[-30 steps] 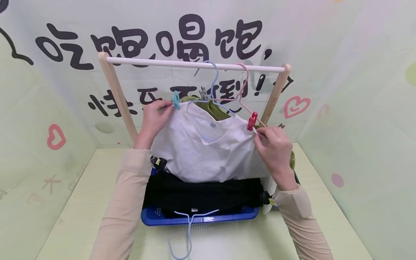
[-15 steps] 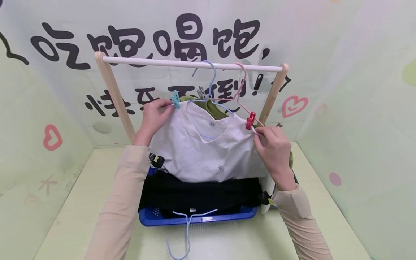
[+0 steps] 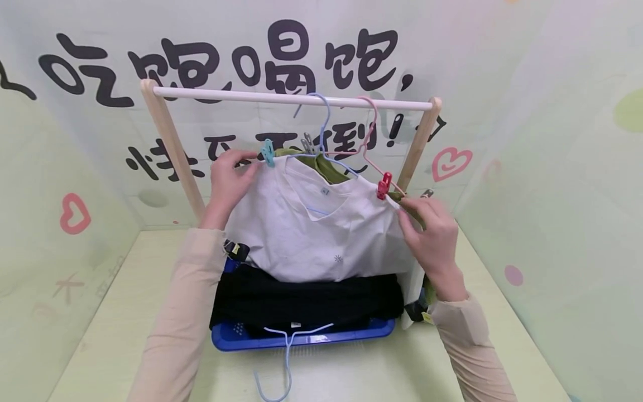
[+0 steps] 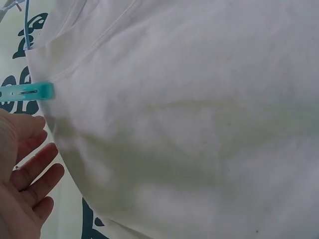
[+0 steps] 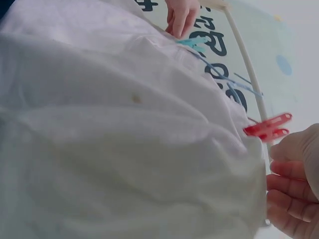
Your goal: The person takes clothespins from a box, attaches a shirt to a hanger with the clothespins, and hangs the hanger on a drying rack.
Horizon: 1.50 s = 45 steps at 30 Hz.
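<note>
A white T-shirt (image 3: 311,240) hangs on a light blue hanger (image 3: 325,120) hooked over the rack's rail. A teal clothespin (image 3: 268,153) clips its left shoulder and a red clothespin (image 3: 384,186) its right. Beside the teal pin is my left hand (image 3: 228,181), its fingers spread loosely at the shirt's edge in the left wrist view. My right hand (image 3: 432,234) is at the other shoulder, below the red clothespin (image 5: 268,128), thumb and fingers parted at the fabric's edge. Behind the shirt, an olive garment (image 3: 331,170) partly shows.
A pink hanger (image 3: 370,131) also hangs from the white rail (image 3: 226,95), between wooden posts (image 3: 173,148). Below stands a blue basket (image 3: 301,338) with black cloth (image 3: 306,298) in it. Another blue hanger (image 3: 288,357) lies across its front rim.
Both hands have loosened from the shirt's shoulders; the right thumb and fingers have parted and moved slightly outward. The shirt stays hanging, and the view has shifted a little.
</note>
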Motion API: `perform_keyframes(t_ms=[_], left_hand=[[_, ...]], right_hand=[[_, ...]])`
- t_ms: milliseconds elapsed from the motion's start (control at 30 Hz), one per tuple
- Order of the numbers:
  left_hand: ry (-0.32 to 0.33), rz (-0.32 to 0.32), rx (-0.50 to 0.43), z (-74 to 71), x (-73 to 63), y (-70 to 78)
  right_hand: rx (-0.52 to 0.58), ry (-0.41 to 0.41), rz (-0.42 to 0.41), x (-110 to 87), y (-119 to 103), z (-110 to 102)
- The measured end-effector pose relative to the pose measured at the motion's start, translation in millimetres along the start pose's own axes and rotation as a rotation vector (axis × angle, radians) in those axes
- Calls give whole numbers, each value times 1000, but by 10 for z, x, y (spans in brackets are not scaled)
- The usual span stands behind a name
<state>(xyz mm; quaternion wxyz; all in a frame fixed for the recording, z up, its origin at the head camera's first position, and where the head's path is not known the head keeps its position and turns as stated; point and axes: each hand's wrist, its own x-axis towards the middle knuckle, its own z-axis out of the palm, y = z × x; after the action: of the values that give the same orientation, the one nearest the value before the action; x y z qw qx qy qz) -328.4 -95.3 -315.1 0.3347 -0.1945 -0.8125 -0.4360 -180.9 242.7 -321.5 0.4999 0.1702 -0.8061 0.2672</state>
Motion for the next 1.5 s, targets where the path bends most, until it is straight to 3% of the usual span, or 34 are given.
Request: perform_keyframes(t_ms=[133, 333, 800, 1233, 1500], left_hand=[[27, 47, -6, -89, -34, 39], [-29, 49, 39, -220, -152, 50], [-141, 93, 36, -467, -679, 83], [-230, 153, 78, -553, -1147, 147], [-279, 201, 100, -574, -1437, 157]], right_hand=[[44, 71, 20, -63, 55, -97], [38, 133, 57, -196, 153, -229], [6, 237, 180, -395, 371, -426], [-7, 207, 339, -535, 529, -560], [-18, 55, 518, -682, 683, -538]])
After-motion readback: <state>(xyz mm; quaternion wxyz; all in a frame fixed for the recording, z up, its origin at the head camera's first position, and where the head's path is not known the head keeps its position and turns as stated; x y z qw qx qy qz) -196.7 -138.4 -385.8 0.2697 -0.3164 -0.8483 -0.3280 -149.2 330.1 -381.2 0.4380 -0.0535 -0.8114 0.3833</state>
